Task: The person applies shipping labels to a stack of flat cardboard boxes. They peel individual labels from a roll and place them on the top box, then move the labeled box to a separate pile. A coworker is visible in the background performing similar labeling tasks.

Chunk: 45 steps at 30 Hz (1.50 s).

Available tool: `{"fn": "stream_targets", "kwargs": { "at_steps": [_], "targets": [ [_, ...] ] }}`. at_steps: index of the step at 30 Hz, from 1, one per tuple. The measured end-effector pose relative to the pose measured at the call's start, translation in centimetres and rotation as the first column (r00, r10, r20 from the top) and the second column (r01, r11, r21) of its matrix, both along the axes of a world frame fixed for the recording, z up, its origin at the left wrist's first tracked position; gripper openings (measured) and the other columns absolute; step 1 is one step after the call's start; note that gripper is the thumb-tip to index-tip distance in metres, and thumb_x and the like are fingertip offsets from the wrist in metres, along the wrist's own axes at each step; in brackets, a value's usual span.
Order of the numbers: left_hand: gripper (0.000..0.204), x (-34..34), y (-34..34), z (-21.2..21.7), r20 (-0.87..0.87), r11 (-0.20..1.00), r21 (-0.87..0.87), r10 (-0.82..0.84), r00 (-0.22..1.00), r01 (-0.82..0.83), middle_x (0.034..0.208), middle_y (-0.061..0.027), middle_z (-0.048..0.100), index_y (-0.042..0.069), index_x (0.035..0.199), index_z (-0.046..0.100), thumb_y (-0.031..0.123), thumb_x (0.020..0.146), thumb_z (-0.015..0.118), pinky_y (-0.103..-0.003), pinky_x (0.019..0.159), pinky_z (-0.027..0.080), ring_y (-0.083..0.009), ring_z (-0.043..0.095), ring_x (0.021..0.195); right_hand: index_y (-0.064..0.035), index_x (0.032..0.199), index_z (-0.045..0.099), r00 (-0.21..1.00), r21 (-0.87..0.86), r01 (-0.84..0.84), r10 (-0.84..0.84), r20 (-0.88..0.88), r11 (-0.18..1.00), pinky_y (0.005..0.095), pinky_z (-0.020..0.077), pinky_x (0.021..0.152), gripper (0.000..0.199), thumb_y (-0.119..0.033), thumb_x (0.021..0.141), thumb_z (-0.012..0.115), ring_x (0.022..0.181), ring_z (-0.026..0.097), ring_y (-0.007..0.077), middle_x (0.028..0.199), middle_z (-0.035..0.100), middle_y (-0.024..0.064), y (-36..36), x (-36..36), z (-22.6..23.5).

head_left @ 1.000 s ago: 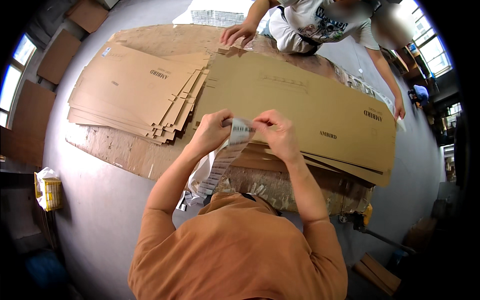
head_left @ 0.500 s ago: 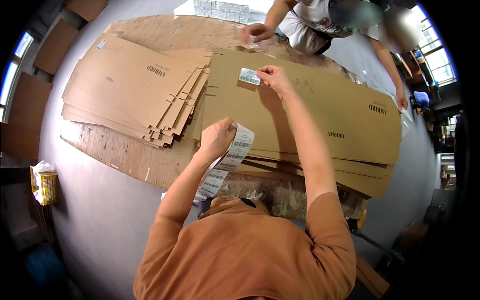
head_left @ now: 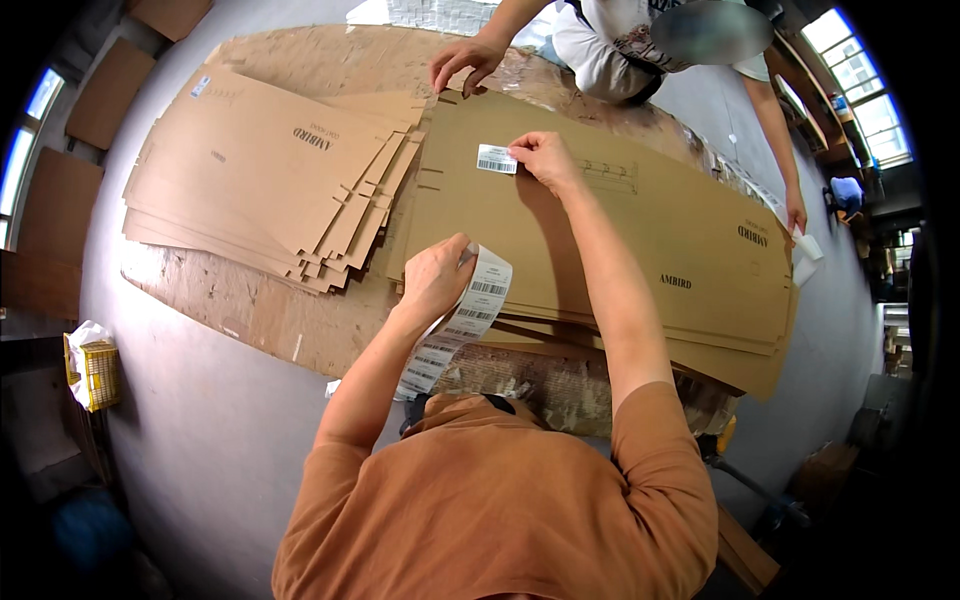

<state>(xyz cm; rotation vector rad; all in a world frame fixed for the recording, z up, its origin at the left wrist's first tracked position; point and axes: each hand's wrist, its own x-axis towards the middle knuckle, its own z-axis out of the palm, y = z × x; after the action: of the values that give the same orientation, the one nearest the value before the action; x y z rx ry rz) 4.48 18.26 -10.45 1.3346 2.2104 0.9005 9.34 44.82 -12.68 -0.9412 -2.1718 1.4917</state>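
My left hand (head_left: 437,277) is closed on a strip of white barcode labels (head_left: 467,318), which curls down toward my waist. Between the fingertips of my right hand (head_left: 545,160) is the right edge of a single barcode label (head_left: 496,159). That label is over the upper left part of the top flat cardboard carton (head_left: 520,235) in the right stack; whether it touches the board I cannot tell. Across from me, a co-worker's hand (head_left: 468,66) is at the carton's far left corner, and their other hand (head_left: 796,215) is at its right end.
To the left, another stack of flat cartons (head_left: 240,160) has a small label (head_left: 201,86) on top. Both stacks lie on a worn wooden board (head_left: 210,285). A yellow basket (head_left: 95,375) stands on the floor at left. White sheeting (head_left: 806,258) hangs by the right stack's end.
The co-worker's hand has moved left and down to the carton's far corner. The top carton has shifted slightly. My right hand and its label have moved slightly left.
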Motion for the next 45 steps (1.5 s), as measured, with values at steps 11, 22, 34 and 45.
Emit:
{"fn": "stream_targets", "kwargs": {
  "at_steps": [11, 22, 34, 45],
  "targets": [
    [0.016, 0.2, 0.0, -0.2, -0.016, 0.999, 0.037, -0.003, 1.0, 0.004, 0.083, -0.0119, 0.064, 0.006, 0.089, 0.055, 0.021, 0.084, 0.059, -0.043, 0.065, 0.048, -0.0336, 0.062, 0.077, -0.0021, 0.083, 0.07, 0.996, 0.321, 0.002, -0.029, 0.079, 0.947, 0.0346, 0.0505, 0.066, 0.013, -0.013, 0.077, 0.068, 0.068, 0.066, 0.0232, 0.075, 0.068, 0.0139, -1.1, 0.0, 0.0],
    [0.016, 0.3, 0.0, 0.0, -0.022, 0.999, 0.035, 0.013, 1.0, -0.012, 0.084, -0.0118, 0.065, 0.006, 0.087, 0.056, 0.021, 0.084, 0.059, -0.042, 0.065, 0.048, -0.0328, 0.062, 0.078, -0.003, 0.088, 0.063, 0.961, 0.486, -0.075, -0.067, 0.268, 0.871, 0.0429, 0.0505, 0.069, 0.021, -0.021, 0.08, 0.069, 0.079, 0.065, 0.0317, 0.083, 0.067, 0.0158, -2.5, -0.3, 1.2],
    [0.021, 0.5, 0.2, -0.1, 0.006, 0.999, -0.007, 0.049, 0.999, -0.049, 0.089, -0.0185, 0.066, 0.007, 0.094, 0.06, 0.025, 0.085, 0.056, -0.045, 0.072, 0.047, -0.0377, 0.062, 0.085, -0.0068, 0.106, 0.055, 0.922, 0.554, 0.195, -0.345, 0.179, 0.809, 0.0464, 0.0495, 0.077, 0.032, -0.028, 0.084, 0.065, 0.088, 0.065, 0.0343, 0.093, 0.067, 0.0171, -1.1, 7.3, -0.6],
    [0.016, 3.7, -0.7, 0.5, 0.326, 0.985, 0.158, 0.011, 0.945, -0.066, 0.07, -0.011, 0.065, -0.005, 0.086, 0.064, 0.009, 0.078, 0.061, -0.027, 0.06, 0.046, -0.0117, 0.058, 0.064, -0.0028, 0.105, 0.06, 0.813, 0.398, 0.544, -0.582, -0.029, 0.739, 0.0369, 0.0502, 0.071, 0.025, -0.016, 0.085, 0.062, 0.076, 0.064, 0.0277, 0.082, 0.066, 0.0156, -8.1, 32.5, 1.1]
  ]
}}
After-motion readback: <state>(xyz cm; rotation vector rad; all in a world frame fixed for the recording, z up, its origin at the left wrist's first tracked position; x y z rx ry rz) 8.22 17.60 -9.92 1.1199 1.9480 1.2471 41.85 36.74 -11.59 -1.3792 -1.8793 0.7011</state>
